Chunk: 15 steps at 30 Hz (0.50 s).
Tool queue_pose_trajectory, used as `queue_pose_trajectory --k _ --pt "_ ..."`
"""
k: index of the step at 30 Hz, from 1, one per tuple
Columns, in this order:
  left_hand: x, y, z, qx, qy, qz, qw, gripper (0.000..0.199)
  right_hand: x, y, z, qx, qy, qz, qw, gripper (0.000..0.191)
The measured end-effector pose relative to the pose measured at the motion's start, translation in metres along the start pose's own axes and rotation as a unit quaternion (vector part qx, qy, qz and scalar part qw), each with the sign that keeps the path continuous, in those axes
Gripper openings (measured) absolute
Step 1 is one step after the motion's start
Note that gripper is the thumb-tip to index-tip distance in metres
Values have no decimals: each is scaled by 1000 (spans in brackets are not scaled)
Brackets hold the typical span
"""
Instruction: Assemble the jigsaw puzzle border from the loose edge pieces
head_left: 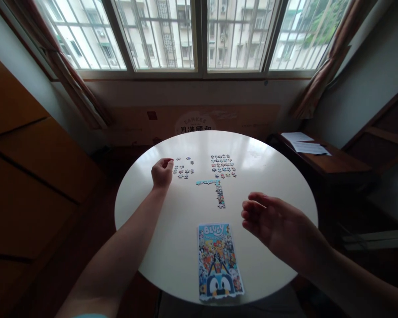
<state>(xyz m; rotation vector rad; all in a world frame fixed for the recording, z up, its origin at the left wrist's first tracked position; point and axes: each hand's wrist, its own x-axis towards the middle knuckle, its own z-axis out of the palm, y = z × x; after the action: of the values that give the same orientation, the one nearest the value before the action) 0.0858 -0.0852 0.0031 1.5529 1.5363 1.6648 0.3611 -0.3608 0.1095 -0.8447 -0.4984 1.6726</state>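
My left hand is closed in a pinch at the left edge of a loose group of jigsaw puzzle pieces. Whatever lies between its fingertips is too small to make out. Above the table's right side hovers my right hand, fingers loosely bent and a little apart, with nothing visible in it. Between the hands lies a joined puzzle section, an arm running left from the top of a downward strip. Behind it, more loose pieces sit in rows. A colourful Bluey picture sheet lies nearest me.
Everything rests on a round white table. At the right stands a low brown wooden surface with papers and a pen on it. A wooden cabinet is at the left, and a barred window with curtains is beyond.
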Motion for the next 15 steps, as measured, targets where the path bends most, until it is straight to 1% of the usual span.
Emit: queue_pose_trajectory --k 4,8,10,13,15 --pt "0 0 0 3 -4 -1 1000 23 5 10 5 37 9 2 999 29" --pt "-1 0 1 -1 -3 0 1000 23 7 13 4 25 -11 -2 1000 48" --pt "-1 -1 1 -2 -3 0 1000 24 9 15 3 19 -20 -1 1000 53" --pt "-2 -1 1 -4 -3 -1 1000 25 10 18 2 11 -32 -4 999 55" --pt "-4 4 0 -5 -1 0 1000 25 9 20 3 -4 -50 -7 999 50"
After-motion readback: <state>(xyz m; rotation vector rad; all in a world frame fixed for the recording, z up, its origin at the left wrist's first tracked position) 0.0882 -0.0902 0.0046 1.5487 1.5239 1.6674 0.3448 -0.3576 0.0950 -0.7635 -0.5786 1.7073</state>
